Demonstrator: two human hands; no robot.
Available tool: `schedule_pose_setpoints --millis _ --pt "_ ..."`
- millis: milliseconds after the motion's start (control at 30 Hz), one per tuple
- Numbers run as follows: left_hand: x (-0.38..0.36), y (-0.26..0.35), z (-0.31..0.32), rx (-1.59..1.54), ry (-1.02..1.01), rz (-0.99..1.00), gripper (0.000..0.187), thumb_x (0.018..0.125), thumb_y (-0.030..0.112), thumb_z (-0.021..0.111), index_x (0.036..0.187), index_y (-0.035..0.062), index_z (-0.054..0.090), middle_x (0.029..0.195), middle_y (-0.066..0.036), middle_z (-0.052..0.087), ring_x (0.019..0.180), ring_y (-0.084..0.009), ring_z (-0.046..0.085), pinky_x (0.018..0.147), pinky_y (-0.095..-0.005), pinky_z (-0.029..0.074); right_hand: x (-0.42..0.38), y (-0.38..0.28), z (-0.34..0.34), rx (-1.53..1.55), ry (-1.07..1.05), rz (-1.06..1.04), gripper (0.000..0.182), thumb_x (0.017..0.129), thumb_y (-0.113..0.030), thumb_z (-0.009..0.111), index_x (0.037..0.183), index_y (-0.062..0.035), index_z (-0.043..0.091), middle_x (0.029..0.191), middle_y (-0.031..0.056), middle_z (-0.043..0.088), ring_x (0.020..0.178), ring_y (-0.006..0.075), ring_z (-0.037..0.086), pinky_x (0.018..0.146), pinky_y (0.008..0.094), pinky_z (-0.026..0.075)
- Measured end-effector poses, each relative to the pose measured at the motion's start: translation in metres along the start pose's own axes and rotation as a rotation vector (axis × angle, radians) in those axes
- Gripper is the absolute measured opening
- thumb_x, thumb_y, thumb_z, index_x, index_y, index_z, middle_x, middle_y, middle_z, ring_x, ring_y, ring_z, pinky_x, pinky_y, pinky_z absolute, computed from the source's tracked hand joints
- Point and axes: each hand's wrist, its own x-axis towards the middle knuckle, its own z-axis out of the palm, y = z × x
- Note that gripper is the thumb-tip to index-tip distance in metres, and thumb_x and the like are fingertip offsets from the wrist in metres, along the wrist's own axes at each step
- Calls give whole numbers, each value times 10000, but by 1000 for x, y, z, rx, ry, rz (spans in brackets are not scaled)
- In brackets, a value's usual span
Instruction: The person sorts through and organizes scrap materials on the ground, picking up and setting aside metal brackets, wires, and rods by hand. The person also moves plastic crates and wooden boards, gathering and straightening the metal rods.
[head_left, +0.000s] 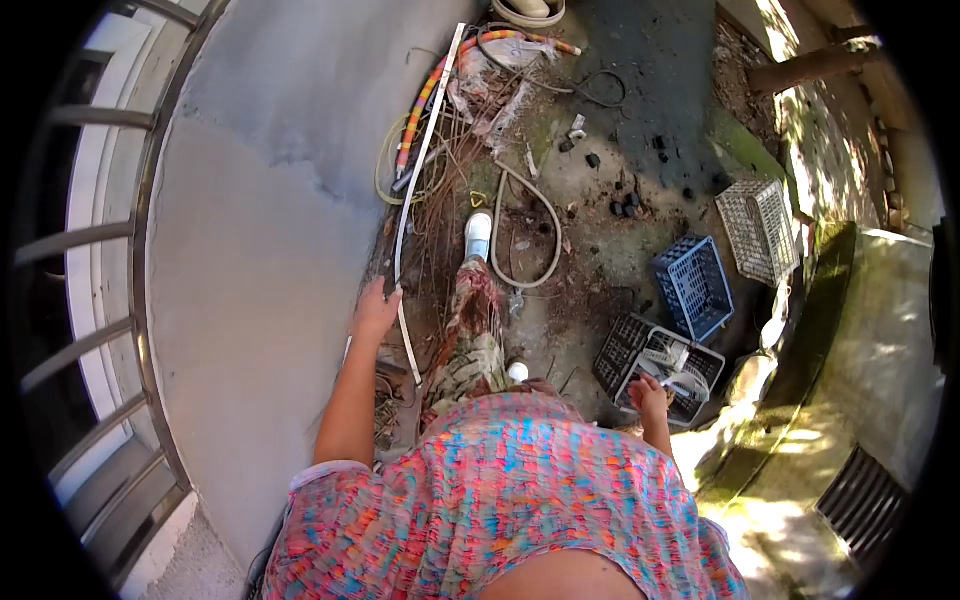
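Observation:
My left hand [376, 312] is beside the grey wall, its fingers closed at the edge of a long white strip [430, 125]. The strip runs from the far end of the wall past my hand and bends slightly there. Under and beside it lie an orange-and-yellow striped hose [411, 135] and a heap of dry twigs [440, 215]. On the other side, my right hand [650, 396] hangs over a black crate [702, 366] with pale items inside. Its fingers are loosely bent and apart, with nothing visible in them.
A blue crate [694, 288] and a whitish crate [757, 232] stand to the right. A beige hose loop [556, 240] lies ahead, near my white shoe [479, 234]. Black pieces [628, 206] are scattered over the ground. Metal bars [95, 240] line the left wall.

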Motion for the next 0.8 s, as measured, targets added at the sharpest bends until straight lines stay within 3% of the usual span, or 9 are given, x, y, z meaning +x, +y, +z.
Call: schedule_pose_setpoints --millis 67,133,233,300,433,567,700,767,800 --pt "70 22 4 -17 58 159 531 818 333 557 1198 -25 463 1171 -247 502 1084 -362 488 916 -377 386 2 -37 31 -104 -88 65 335 873 -152 513 1182 -26 486 806 54 630 605 120 585 483 239 446" --pt "138 37 11 -70 -16 105 518 822 334 554 1196 -15 470 1159 -244 509 1071 -358 498 904 -384 390 3 -78 78 -228 -145 184 308 870 -149 537 1156 -37 523 780 34 606 604 104 565 486 228 423" --pt "237 41 23 -90 -111 39 499 832 332 535 1186 -14 477 1142 -238 523 1066 -365 496 907 -396 389 43 -135 142 -488 -281 120 326 875 -147 523 1171 -8 516 817 22 615 666 98 574 562 224 438" --pt "315 33 39 -56 -169 -21 475 838 331 511 1165 -12 485 1077 -238 557 1029 -380 512 883 -409 404 91 -192 212 -454 -330 -39 340 888 -143 499 1204 -20 485 867 46 620 706 108 588 588 212 447" --pt "399 7 75 -76 -179 -59 402 838 304 490 1127 24 507 1025 -239 568 989 -393 523 830 -437 414 148 -258 308 -299 -353 24 327 897 -154 485 1192 -13 496 906 43 624 743 96 577 637 215 442" --pt "459 -18 125 -163 -156 -91 446 856 301 452 1216 38 463 1147 -232 526 1087 -373 483 919 -399 377 168 -242 354 -56 -413 130 342 904 -168 480 1213 -22 476 943 43 614 796 99 573 685 218 442" --pt "501 -9 154 -233 -170 -171 594 853 317 478 1339 28 292 1313 -223 385 1209 -350 372 991 -377 311 152 -193 351 -263 -460 287 322 919 -150 453 1216 -28 477 924 48 611 780 106 569 676 230 446" --pt "523 -14 176 -216 -131 -167 626 846 315 499 1341 5 272 1331 -242 347 1237 -349 332 1006 -370 292 144 -162 324 -348 -466 366 323 915 -155 465 1215 -35 482 918 50 614 765 106 569 666 232 444" --pt "528 -14 185 -230 -71 -203 592 838 323 518 1280 -34 351 1253 -267 424 1180 -366 398 970 -387 330 140 -149 308 -385 -423 406 319 913 -156 471 1207 -35 487 914 52 615 756 107 571 658 231 442"
